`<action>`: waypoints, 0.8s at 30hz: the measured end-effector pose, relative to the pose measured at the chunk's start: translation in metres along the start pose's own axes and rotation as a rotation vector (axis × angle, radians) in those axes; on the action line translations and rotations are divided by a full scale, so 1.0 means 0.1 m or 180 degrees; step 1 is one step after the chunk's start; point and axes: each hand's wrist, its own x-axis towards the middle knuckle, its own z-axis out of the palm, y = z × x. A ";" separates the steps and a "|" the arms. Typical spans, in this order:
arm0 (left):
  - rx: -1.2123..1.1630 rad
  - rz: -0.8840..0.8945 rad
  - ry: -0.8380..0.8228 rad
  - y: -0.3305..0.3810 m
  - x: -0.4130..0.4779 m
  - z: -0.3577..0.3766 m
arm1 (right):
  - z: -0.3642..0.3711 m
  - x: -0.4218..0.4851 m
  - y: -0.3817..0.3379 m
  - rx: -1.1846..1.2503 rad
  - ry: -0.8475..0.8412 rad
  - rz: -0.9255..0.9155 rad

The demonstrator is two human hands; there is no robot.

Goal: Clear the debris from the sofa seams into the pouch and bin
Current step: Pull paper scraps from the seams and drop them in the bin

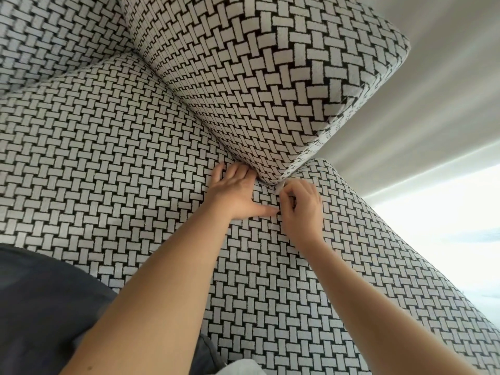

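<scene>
The sofa is covered in black-and-white basket-weave fabric. Its seat cushion (113,163) meets the armrest (243,85) along a seam (266,182) at the middle of the view. My left hand (235,193) lies flat on the seat with straight fingers, its fingertips pushed against the seam and its thumb stretched to the right. Just right of it, my right hand (300,207) has curled fingers at the seam's front end and pinches a small pale scrap (279,186) there. No pouch or bin is in view.
The sofa back (48,36) rises at the upper left. The seat's front edge (405,253) curves down to the right, with pale floor (438,217) beyond. My dark clothing (40,307) fills the lower left.
</scene>
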 end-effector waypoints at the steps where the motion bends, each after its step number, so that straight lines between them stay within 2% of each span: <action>1: -0.0001 0.0005 0.0018 0.00 -0.02 0.00 | 0.01 -0.02 -0.01 -0.0007 0.0064 -0.0077; 7: -0.0134 0.0046 0.0348 0.01 -0.29 0.17 | 0.06 -0.03 0.01 -0.0121 0.0129 -0.0326; 15: -0.0356 -0.0031 0.0070 -0.10 -0.87 0.33 | 0.05 -0.11 -0.11 -0.0118 -0.0200 -0.1111; 20: -0.0595 -0.0114 -0.0042 -0.22 -1.19 0.27 | 0.13 -0.18 -0.28 -0.0362 -0.0278 -0.1312; 24: -0.0926 -0.0257 -0.0162 -0.25 -1.31 0.00 | 0.20 -0.07 -0.43 -0.0708 -0.0708 -0.1432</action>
